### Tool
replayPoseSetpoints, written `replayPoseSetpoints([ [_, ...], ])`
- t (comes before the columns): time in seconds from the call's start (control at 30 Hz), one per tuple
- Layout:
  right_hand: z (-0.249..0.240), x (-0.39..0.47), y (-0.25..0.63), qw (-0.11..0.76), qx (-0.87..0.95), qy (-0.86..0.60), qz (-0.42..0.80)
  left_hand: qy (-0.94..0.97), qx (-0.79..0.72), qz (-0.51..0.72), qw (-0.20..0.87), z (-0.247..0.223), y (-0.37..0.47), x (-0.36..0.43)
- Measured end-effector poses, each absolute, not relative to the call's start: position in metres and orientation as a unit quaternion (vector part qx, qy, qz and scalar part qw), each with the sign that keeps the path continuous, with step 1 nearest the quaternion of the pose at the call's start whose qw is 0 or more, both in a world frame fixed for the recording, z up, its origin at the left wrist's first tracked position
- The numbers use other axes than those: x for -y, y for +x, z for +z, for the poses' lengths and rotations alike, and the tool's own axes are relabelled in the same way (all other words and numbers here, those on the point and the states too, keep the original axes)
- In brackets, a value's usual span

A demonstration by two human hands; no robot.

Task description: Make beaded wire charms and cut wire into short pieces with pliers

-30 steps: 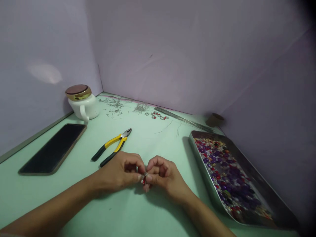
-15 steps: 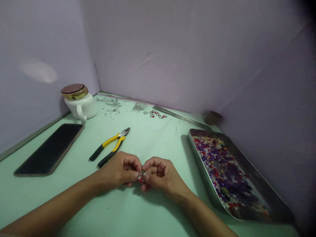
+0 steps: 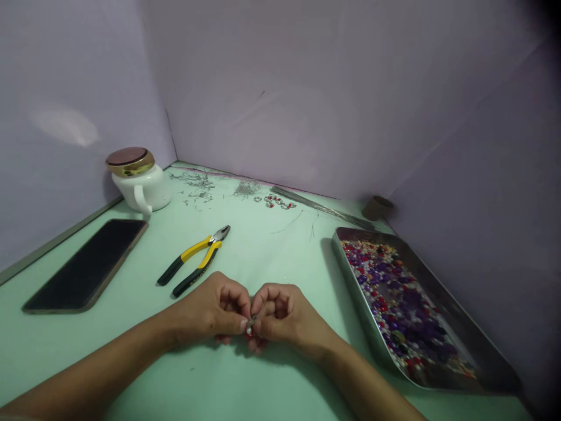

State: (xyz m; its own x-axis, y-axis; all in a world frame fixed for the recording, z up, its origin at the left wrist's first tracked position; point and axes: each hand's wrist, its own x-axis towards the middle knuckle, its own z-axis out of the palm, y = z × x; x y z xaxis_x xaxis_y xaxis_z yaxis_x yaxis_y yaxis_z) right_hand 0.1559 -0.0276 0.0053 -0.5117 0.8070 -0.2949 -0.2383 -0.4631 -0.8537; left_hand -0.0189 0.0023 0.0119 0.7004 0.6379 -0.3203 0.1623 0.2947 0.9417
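Note:
Between the fingertips of both hands is a small beaded wire piece (image 3: 250, 329) with red and pale beads; the fingers cover much of it. My left hand (image 3: 221, 307) pinches it from the left, thumb against forefinger. From the right, my right hand (image 3: 280, 316) grips the same piece, its fingers curled. Just beyond my left hand lie combination pliers (image 3: 205, 257) with yellow and black handles, their jaws pointing away from me.
On the right stands a metal tray (image 3: 377, 327) of mixed beads (image 3: 403, 304). Farther back lie beaded wire rings (image 3: 280, 203), straight wires (image 3: 319, 207), wire bits (image 3: 197, 184) and a brown roll (image 3: 377, 207). A phone (image 3: 87, 266) and a lidded white mug (image 3: 144, 187) are left.
Both hands have dipped slightly, and the beaded piece has turned between the fingertips, with its red part now lower. The pliers and tray stay where they were.

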Motion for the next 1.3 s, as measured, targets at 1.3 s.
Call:
replayPoseSetpoints([
  [1.3, 0.011, 0.033, 0.155, 0.316, 0.481, -0.413, 0.706, 0.773, -0.358, 0.135, 0.506, 0.022, -0.013, 0.009],
])
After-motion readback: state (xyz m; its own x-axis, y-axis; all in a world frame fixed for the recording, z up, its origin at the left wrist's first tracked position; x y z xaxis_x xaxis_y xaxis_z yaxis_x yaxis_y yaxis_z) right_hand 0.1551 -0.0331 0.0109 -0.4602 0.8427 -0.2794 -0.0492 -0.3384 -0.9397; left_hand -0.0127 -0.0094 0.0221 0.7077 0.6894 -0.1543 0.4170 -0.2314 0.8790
